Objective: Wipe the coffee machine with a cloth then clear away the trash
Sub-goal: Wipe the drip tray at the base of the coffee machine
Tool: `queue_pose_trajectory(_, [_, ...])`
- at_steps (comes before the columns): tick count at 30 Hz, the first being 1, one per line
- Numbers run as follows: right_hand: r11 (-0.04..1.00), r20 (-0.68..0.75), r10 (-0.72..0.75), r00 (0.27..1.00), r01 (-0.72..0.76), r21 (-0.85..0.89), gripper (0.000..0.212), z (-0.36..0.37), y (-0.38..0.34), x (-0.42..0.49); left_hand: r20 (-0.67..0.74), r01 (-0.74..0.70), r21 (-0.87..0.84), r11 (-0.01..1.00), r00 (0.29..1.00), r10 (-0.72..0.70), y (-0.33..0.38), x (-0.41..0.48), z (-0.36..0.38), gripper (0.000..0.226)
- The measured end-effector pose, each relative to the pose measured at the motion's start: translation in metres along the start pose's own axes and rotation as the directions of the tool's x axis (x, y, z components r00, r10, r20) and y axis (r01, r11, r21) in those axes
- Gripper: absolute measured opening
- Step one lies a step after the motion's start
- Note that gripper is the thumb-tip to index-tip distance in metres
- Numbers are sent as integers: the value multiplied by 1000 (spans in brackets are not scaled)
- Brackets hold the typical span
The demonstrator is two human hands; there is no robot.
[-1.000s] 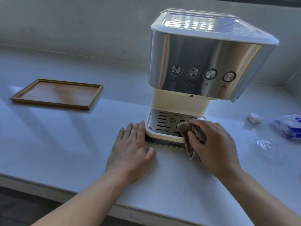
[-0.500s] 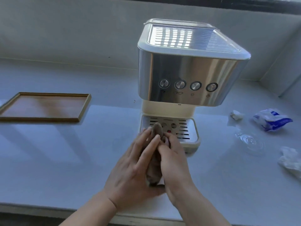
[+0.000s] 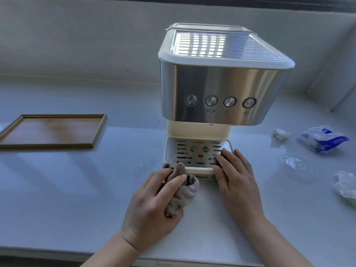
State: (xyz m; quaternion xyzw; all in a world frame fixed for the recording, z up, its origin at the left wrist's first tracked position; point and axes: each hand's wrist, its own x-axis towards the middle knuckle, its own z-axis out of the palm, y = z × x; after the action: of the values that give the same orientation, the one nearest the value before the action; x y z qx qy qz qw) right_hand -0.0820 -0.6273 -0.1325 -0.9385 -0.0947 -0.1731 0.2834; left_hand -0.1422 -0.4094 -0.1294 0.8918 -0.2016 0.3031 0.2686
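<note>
The left grip (image 3: 152, 201) curls round a soft grey-brown terry cloth (image 3: 185, 191) at the near left corner of the steel-and-cream coffee machine (image 3: 221, 89). The cloth looks light and floppy, probably best kept bunched. The right grip (image 3: 237, 184), flat and empty, rests on the slotted drip tray (image 3: 192, 153).

The left hand (image 3: 154, 205) covers much of the cloth (image 3: 183, 191). The cloth hides the first letter of the lettering on the drip tray (image 3: 192, 151) front. The right hand (image 3: 237, 182) conceals the near right corner of the drip tray. Well left of the left hand, the wooden tray (image 3: 57, 115) is cut by the frame edge. Right of the right hand, the crumpled tissue (image 3: 344, 186) is cut off and the print on the wrapper (image 3: 323, 138) is illegible.
</note>
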Motion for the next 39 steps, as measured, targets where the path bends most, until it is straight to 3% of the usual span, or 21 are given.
queue_pose_trajectory(5, [1000,-17,-1,1000,1,28,47,1,2,1,-17,113,67,991,993,-113,2,29,-4,54])
queue_pose_trajectory(7, [1000,-21,-6,1000,7,24,46,1,3,0,50,178,101,979,982,-184,3,53,-3,45])
queue_pose_trajectory(10, [1000,-24,-7,1000,8,23,45,1,2,0,160,393,55,918,904,-397,-5,83,5,19])
queue_pose_trajectory(13, [1000,-17,-7,1000,8,20,44,1,2,0,183,475,69,878,859,-479,-16,110,21,9])
queue_pose_trajectory(18, [1000,-3,-15,1000,15,27,44,-1,2,0,33,528,3,849,849,-528,-12,112,31,9])
queue_pose_trajectory(21, [999,-1,-15,1000,15,31,43,-1,3,0,78,528,-65,847,848,-523,-12,91,21,13])
queue_pose_trajectory(25, [999,-7,-14,1000,14,38,44,0,2,0,88,470,-13,883,880,-467,-23,78,16,18])
queue_pose_trajectory(27, [999,-4,-12,1000,13,40,44,0,3,-1,87,545,-22,838,836,-542,-28,95,22,22])
queue_pose_trajectory(31, [999,-5,-12,1000,13,46,44,0,3,-1,40,633,-23,774,774,-632,-29,116,35,6])
queue_pose_trajectory(37, [999,-11,-4,1000,5,54,43,0,4,-1,80,497,23,867,864,-497,-20,73,12,26])
queue_pose_trajectory(39, [999,-12,-4,1000,5,50,44,0,4,-1,73,511,9,859,857,-510,-26,84,14,27])
